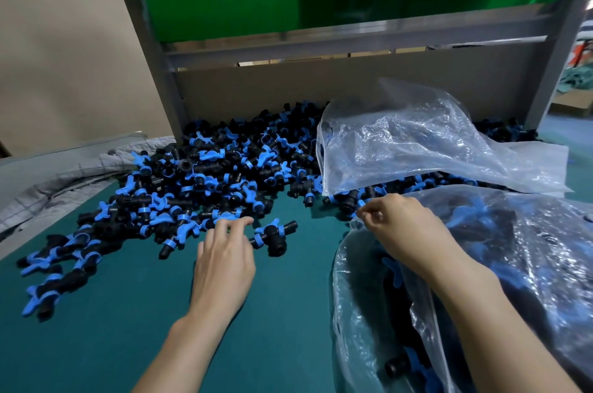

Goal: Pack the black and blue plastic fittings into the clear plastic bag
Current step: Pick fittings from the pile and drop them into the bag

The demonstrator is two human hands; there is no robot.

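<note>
Our right hand [404,229] pinches the rim of the clear plastic bag [362,280] just right of the heap of fittings [208,174]. Our left hand [224,261] holds nothing, its fingers loosely spread at the heap's near edge. There are two bags: a second bag [417,142] is draped over the heap's right side. The fittings are too many to count. They lie on a green mat [112,328], with a grey metal frame [144,39] behind the heap. Each fitting is a black tee with blue collars.

Noted a teal desk [112,312] beneath a grey metal frame [150,49].
Found crumpled grey cloth [64,177] lying at the desk's left edge, a green panel [224,1] set high in the frame and brown board [288,87] closing its back below.
</note>
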